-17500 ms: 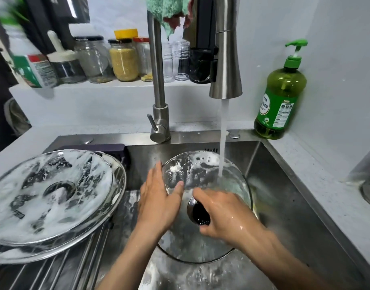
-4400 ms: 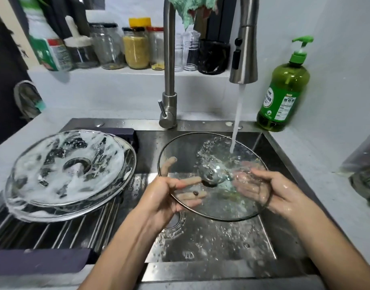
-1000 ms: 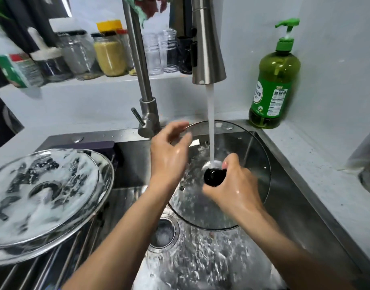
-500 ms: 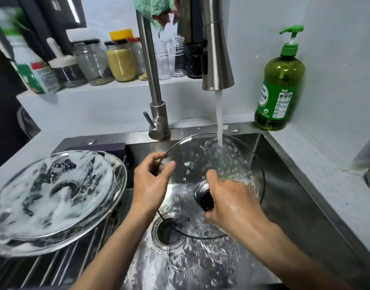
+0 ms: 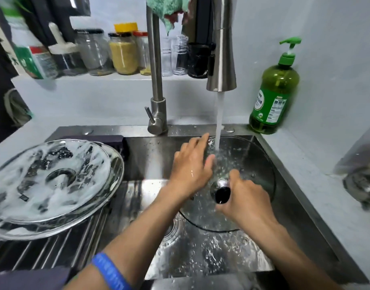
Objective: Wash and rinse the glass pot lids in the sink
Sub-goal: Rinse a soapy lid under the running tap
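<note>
Glass lid [image 5: 251,164] is tilted over the sink [image 5: 293,185], under the tap stream [image 5: 219,114]. Right hand [image 5: 246,200] has fingers clenched round the black knob [image 5: 221,193]; left hand [image 5: 190,166] lies flat, fingers straight, on the wet glass. Judgement: stiff, fairly heavy, slick, breakable, so the knob is the safe hold and the rim second. Soapy lids [image 5: 52,181] wait on the rack [image 5: 54,248]; how many is unclear. Lower rim is hidden by the right arm.

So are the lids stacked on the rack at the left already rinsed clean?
No, the stacked lids on the rack are covered in white soap foam, while only the lid under the running tap looks clear.
</note>
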{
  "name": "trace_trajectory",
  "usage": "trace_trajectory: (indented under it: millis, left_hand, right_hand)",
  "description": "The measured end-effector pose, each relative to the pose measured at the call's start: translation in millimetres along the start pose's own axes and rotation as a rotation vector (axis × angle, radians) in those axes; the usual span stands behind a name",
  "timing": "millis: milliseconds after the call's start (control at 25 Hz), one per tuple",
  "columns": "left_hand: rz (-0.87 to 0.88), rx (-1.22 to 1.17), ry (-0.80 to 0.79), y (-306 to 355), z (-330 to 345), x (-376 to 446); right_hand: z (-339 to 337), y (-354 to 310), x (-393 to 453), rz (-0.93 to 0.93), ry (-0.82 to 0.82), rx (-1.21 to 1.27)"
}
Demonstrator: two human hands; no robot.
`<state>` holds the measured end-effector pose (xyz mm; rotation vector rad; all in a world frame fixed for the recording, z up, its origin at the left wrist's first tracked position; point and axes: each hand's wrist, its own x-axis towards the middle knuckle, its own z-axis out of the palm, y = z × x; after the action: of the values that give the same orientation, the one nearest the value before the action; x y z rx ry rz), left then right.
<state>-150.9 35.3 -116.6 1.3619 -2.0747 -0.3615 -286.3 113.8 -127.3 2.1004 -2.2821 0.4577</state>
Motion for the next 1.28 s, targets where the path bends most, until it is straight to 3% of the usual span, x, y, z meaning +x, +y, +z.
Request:
trace_trajectory:
  millis: [120, 240, 360, 400, 480, 600, 720, 840, 920, 1000, 1080, 1200, 1280]
  left_hand:
    - [0.073, 0.11, 0.016, 26, 13, 27]
    - [0.15, 0.315, -0.16, 49, 28, 54]
    - [0.002, 0.326, -0.174, 47, 31, 64]
    - [-0.116, 0.228, -0.146, 38, 25, 62]
    - [-0.288, -0.185, -0.192, 8, 2, 53]
    - [-0.391, -0.657, -0.482, -35, -43, 22]
    - [-0.412, -0.884, -0.467, -45, -64, -13]
    - [-0.284, -0.857, -0.316, -31, -72, -36]
    - [-0.139, -0.551, -0.232, -21, -76, -50]
    - [0.069, -0.134, -0.174, -15, -81, -62]
    - [0.255, 0.084, -0.154, -11, -90, -72]
    - [0.582, 0.187, -0.202, -10, -90, -81]
    - [0.609, 0.145, -0.239, -15, -78, -86]
  right_hand:
    - [4, -1, -1, 0.056, 0.027, 0.062]
    - [6, 2, 2, 0.106, 0.028, 0.143]
    - [4, 8, 6, 0.182, 0.014, 0.211]
    - [5, 10, 6, 0.199, 0.014, 0.216]
    - [6, 11, 7, 0.216, -0.004, 0.232]
    - [6, 5, 6, 0.204, -0.062, 0.316]
    - [10, -5, 4, 0.095, -0.044, 0.343]
    - [12, -4, 4, 0.04, -0.206, 0.511]
    - [7, -1, 8, 0.083, -0.294, 0.721]
    - [-1, 8, 17, 0.347, -0.214, 1.128]
    - [-8, 20, 21, 0.607, -0.266, 1.629]
    - [-15, 31, 20, 0.744, -0.435, 1.822]
    - [-10, 33, 19, 0.771, -0.429, 1.863]
